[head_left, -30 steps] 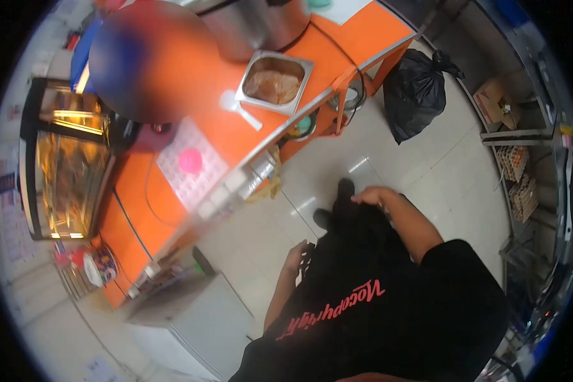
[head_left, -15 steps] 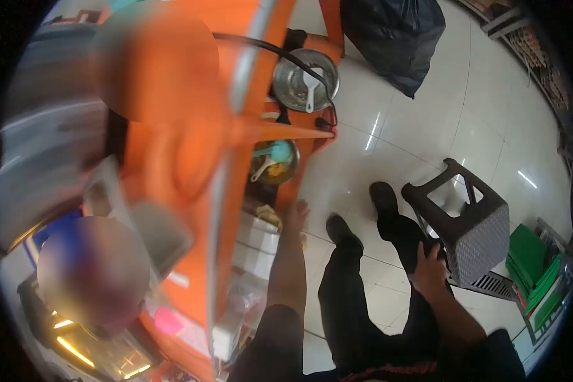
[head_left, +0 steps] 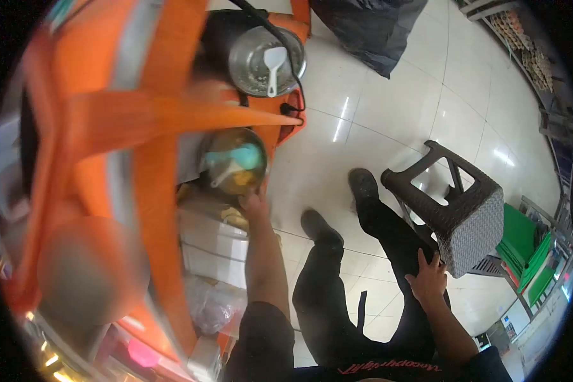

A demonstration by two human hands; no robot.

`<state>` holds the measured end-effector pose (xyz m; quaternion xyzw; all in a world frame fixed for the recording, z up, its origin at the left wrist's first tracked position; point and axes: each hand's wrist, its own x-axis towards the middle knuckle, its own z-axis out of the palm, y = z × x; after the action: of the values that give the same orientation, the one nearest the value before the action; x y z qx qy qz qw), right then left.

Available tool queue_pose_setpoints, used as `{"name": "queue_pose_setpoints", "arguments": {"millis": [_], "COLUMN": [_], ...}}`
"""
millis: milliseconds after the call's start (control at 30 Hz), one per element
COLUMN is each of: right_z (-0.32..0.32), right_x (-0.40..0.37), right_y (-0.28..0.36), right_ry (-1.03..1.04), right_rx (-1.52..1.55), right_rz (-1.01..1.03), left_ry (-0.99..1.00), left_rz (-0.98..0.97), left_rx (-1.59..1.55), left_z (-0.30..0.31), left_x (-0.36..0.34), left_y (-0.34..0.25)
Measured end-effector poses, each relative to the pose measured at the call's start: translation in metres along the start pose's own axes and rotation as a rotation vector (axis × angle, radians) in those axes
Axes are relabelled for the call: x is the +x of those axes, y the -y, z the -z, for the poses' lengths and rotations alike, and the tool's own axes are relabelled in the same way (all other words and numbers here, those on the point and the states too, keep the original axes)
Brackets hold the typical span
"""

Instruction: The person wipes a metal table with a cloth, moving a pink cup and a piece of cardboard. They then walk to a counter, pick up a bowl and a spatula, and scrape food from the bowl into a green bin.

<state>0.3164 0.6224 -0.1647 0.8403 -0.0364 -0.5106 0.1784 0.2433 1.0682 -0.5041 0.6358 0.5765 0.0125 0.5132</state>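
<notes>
A metal bowl [head_left: 261, 167] stands on the orange shelf at the left, with a turquoise scoop [head_left: 245, 155], a pale spoon [head_left: 225, 174] and some yellow food [head_left: 242, 179] inside. My left hand [head_left: 253, 205] is at the bowl's near rim, fingers closed on the edge; they are blurred and partly hidden. Farther back is a larger metal pot [head_left: 245, 60] holding a white rice paddle [head_left: 274, 67]. My right hand [head_left: 428, 278] lies on my dark trouser leg with its fingers apart, beside a brown plastic stool [head_left: 471, 219].
An orange frame [head_left: 159, 121] crosses close in front at the left. White boxes [head_left: 213, 245] and a clear plastic bag [head_left: 213, 305] sit below the bowl. A black bag [head_left: 375, 32] is on the tiled floor [head_left: 388, 102]. Green items [head_left: 519, 239] are on a rack at right.
My left hand has moved forward to the bowl's rim. The view has shifted, with the orange frame looming larger. My right hand stays on my leg, its fingers spread.
</notes>
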Motion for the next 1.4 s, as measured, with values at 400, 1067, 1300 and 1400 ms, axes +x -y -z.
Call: {"name": "queue_pose_setpoints", "arguments": {"millis": [400, 1067, 1300, 1400], "right_z": [0.070, 0.195, 0.188, 0.189], "right_x": [-0.125, -0.366, -0.408, -0.421], "right_y": [0.001, -0.013, -0.023, -0.023], "right_ry": [-0.844, -0.706, -0.200, -0.173], "right_rx": [0.729, 1.276, 1.910, 1.953], "right_rz": [0.767, 1.342, 1.371, 1.501], "left_ry": [0.381, 0.573, 0.418, 0.383], "left_rz": [0.276, -0.225, -0.167, -0.198], "left_rx": [-0.705, -0.678, -0.814, -0.745], "left_z": [0.126, 0.277, 0.331, 0.350], "left_x": [-0.398, -0.545, -0.567, -0.567], "left_y": [-0.158, -0.308, -0.310, -0.295]}}
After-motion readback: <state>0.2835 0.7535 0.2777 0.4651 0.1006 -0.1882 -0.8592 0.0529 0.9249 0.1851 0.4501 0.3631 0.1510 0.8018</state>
